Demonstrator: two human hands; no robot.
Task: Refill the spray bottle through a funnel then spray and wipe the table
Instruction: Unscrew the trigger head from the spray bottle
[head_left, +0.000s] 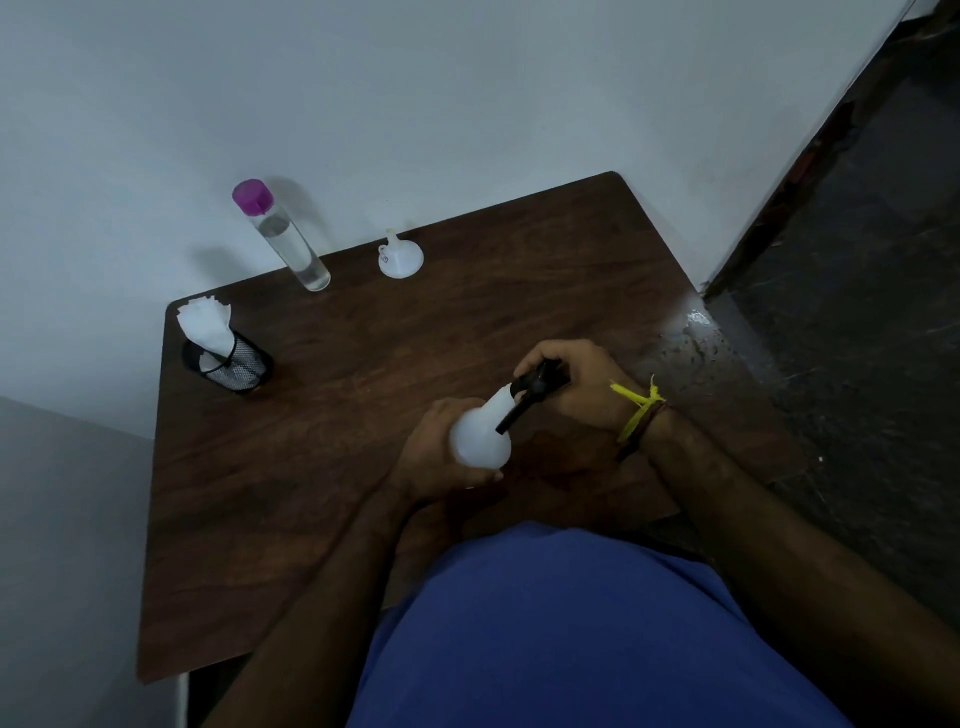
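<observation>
Against the pale wall (467, 104) stands the brown wooden table (363, 467), the biggest thing to see. Beside the table, on its right, is a dark floor (857, 312). At the near edge of the table is a person in a blue shirt (571, 623), with both arms stretched over the wood.

Above the middle of the table, close to the person, is the white spray bottle (480, 434). It is tipped, with its black spray head (537, 387) pointing away and to the right. The left hand (441, 457) has its grip wrapped round the fat white body of the bottle from below. The right hand (576, 379) has its grip curled round the black spray head. A yellow string (636, 408) is tied round the right wrist.

At the far edge of the table, near the wall, stands a tall clear bottle (288, 244) with a purple cap (253, 196). It has clear liquid inside. Just to the right of it, also at the far edge of the table, a small white funnel (400, 257) sits upside down, wide end on the wood. At the far left corner of the table stands a black mesh cup (234, 364) with white paper napkins (205, 322) poking out of it.

Some wet drops (696, 338) shine on the right edge of the table.
</observation>
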